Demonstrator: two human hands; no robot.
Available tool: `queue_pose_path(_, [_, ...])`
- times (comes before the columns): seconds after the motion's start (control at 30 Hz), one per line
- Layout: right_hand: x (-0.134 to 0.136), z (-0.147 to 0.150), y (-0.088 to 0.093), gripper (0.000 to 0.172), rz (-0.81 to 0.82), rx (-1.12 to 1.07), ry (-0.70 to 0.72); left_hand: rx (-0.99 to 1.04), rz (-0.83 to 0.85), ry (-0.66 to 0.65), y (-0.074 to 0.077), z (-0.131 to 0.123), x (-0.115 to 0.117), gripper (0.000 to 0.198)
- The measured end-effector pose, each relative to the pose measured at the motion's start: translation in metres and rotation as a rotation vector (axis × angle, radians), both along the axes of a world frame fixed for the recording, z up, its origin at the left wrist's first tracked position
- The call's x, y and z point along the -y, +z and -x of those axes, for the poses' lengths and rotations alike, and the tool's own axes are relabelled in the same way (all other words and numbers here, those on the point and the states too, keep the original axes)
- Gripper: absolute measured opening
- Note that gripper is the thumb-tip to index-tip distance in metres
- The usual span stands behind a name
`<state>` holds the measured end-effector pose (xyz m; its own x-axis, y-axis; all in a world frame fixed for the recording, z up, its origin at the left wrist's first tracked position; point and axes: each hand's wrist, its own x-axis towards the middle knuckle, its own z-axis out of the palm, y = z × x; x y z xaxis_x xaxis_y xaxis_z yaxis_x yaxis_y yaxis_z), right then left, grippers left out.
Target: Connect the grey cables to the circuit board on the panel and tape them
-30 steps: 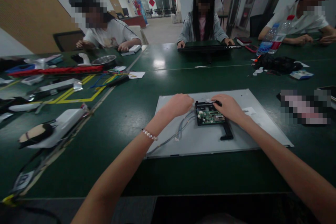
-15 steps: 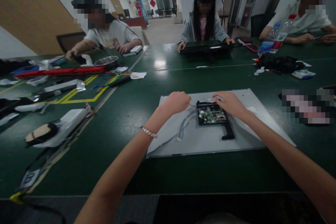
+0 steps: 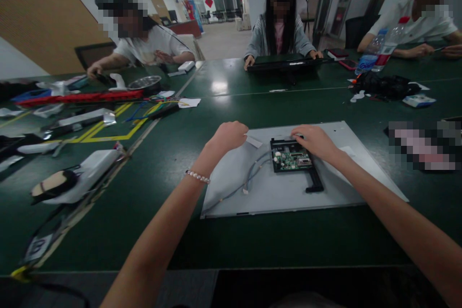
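A flat pale grey panel (image 3: pixel 260 199) lies on the green table in front of me. On it sits a black plastic frame (image 3: pixel 316 180) around a green circuit board (image 3: pixel 291 160). My right hand (image 3: pixel 315 139) is closed at the frame's upper right corner, thumb and fingers on its edge. Over the panel's far left corner, my left hand (image 3: pixel 231 135) is closed, and what its fingers hold is hidden. Just beside those fingertips is a small white strip (image 3: pixel 254 141); I cannot tell whether they touch it. Thin grey-blue cables (image 3: pixel 250 173) run left from the board.
A pixelated pinkish item (image 3: pixel 420 147) lies to the right. Two plastic bottles (image 3: pixel 388 50) and a black bundle (image 3: pixel 386 87) stand farther back. A red bar (image 3: pixel 83 98) and assorted parts cover the left side. Across the table, a person holds a dark flat screen (image 3: pixel 285 66).
My left hand has moved left, away from the black frame, and the white strip now shows clearly beside it. My right hand stays at the frame's corner.
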<state>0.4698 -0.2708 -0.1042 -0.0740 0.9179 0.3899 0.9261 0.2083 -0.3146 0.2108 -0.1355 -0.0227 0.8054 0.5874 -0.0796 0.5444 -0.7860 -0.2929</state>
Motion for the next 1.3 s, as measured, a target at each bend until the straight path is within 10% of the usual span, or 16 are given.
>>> queue_pose_path(0.33, [0.005, 0.009, 0.003, 0.024, 0.081, 0.091, 0.010, 0.255, 0.022, 0.148, -0.007, -0.001, -0.006, 0.039])
queue_pose_path(0.67, [0.015, 0.010, 0.012, 0.026, 0.043, 0.011, 0.010, 0.282, 0.369, 0.007, -0.026, 0.000, -0.028, 0.033])
queue_pose_path(1.07, [0.051, 0.035, 0.034, 0.029, -0.004, -0.091, -0.007, 0.257, 0.804, -0.014, 0.028, 0.009, -0.011, 0.029])
queue_pose_path(1.3, [0.059, 0.067, 0.033, 0.031, -0.025, -0.058, 0.124, 0.117, 1.063, -0.127, 0.024, 0.000, 0.004, 0.022])
